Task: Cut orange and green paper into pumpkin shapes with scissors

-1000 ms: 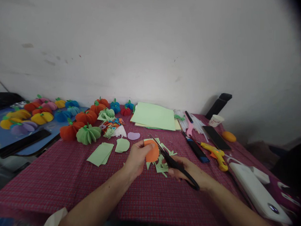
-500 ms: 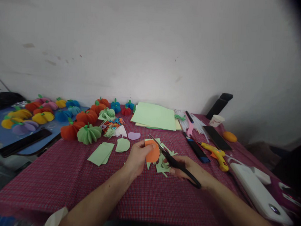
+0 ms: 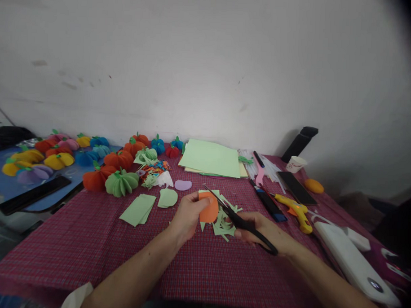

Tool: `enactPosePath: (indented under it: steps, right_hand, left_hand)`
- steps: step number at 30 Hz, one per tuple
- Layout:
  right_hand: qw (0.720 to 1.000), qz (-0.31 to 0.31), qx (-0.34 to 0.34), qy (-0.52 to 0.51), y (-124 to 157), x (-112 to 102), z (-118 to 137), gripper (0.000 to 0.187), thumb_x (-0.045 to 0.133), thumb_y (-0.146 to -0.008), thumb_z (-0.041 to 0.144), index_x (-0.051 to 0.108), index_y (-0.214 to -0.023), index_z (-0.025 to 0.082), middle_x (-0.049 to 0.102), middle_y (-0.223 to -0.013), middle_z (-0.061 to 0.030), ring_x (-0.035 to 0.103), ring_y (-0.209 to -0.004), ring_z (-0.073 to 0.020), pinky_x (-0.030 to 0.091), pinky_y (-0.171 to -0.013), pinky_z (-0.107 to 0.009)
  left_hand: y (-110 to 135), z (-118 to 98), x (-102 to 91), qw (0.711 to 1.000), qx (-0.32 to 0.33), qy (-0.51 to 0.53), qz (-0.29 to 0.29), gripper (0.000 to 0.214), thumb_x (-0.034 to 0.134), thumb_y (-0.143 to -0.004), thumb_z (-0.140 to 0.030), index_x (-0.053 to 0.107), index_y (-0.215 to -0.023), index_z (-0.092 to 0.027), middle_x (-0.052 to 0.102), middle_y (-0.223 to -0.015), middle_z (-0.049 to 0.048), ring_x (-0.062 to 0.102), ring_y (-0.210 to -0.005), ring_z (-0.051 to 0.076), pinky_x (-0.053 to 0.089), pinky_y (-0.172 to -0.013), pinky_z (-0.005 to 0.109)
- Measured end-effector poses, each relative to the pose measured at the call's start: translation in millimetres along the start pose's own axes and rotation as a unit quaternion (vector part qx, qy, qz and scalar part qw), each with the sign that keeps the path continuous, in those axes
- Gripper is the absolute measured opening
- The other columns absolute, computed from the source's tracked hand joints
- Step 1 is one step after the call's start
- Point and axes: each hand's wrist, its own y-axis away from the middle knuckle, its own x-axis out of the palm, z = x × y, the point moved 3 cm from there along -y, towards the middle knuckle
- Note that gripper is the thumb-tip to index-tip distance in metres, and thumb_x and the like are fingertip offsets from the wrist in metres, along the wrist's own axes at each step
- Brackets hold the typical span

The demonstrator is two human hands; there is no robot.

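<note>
Between the thumb and fingers of my left hand (image 3: 190, 212) is a rounded orange paper piece (image 3: 208, 212), with light green paper (image 3: 215, 192) showing behind its top edge. My right hand (image 3: 257, 227) grips the black handles of a pair of scissors (image 3: 238, 220). Their blades point up and left, along the upper right edge of the orange piece. Light green paper scraps (image 3: 225, 223) lie under and beside the blades. Left of my left hand lie a rounded green paper piece (image 3: 168, 197) and a few green rectangles (image 3: 138, 209).
Paper pumpkins (image 3: 122, 182) crowd the left side. A stack of paper sheets (image 3: 210, 157) lies at the back. To the right are a box cutter (image 3: 270, 205), a yellow glue gun (image 3: 296, 211), a dark phone (image 3: 297, 187), a paper cup (image 3: 296, 164) and a white power bank (image 3: 355, 262).
My right hand and the scissors have shifted slightly right and down. The orange piece and my left hand have barely moved.
</note>
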Motion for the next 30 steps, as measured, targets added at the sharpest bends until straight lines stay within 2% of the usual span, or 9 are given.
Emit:
enactPosePath:
  steps: [6,12,18,24,30]
  right_hand:
    - [1.000,0.010,0.002,0.000,2,-3,2,0.029,0.060,-0.072,0.041,0.059,-0.083,0.014,0.041,-0.061,0.0041,0.031,-0.048,-0.0052,0.027,-0.043,-0.017]
    - [0.999,0.033,0.026,0.014,9,-9,-3,0.035,0.057,-0.075,0.042,0.055,-0.099,0.015,0.040,-0.061,0.0043,0.031,-0.047,-0.0053,0.027,-0.043,-0.017]
    - [0.996,0.080,0.021,0.045,14,-20,-1,0.041,0.056,-0.074,0.046,0.054,-0.102,0.017,0.049,-0.075,-0.0014,0.044,-0.064,-0.0120,0.038,-0.056,-0.022]
    - [0.994,0.100,0.014,0.049,12,-22,10,0.043,0.055,-0.074,0.046,0.054,-0.107,0.017,0.053,-0.087,-0.0047,0.048,-0.078,-0.0176,0.040,-0.069,-0.027]
    - [0.992,0.117,-0.001,0.046,6,-20,15,0.042,0.056,-0.074,0.044,0.056,-0.105,0.015,0.051,-0.082,-0.0028,0.045,-0.072,-0.0142,0.038,-0.064,-0.025]
  left_hand:
    - [2,-3,1.7,1.000,-0.011,-0.008,0.005,0.014,0.064,-0.059,-0.020,0.062,-0.070,-0.011,0.061,-0.061,0.0027,0.053,-0.052,0.011,0.041,-0.053,0.023]
    - [2,-3,2.2,0.999,-0.026,-0.036,0.017,0.014,0.065,-0.058,-0.020,0.061,-0.068,-0.010,0.060,-0.057,0.0016,0.052,-0.050,0.010,0.040,-0.052,0.022]
    - [5,-2,4.7,0.995,-0.052,-0.058,0.063,0.015,0.065,-0.059,-0.022,0.060,-0.067,-0.010,0.060,-0.057,0.0015,0.052,-0.049,0.010,0.040,-0.051,0.022]
    - [6,3,7.1,0.989,-0.076,-0.078,0.098,0.016,0.066,-0.058,-0.022,0.061,-0.068,-0.009,0.061,-0.058,0.0020,0.053,-0.049,0.010,0.040,-0.049,0.022]
    - [4,7,5.0,0.988,-0.076,-0.096,0.098,0.017,0.067,-0.057,-0.020,0.061,-0.069,-0.009,0.060,-0.059,0.0012,0.052,-0.050,0.010,0.040,-0.050,0.022]
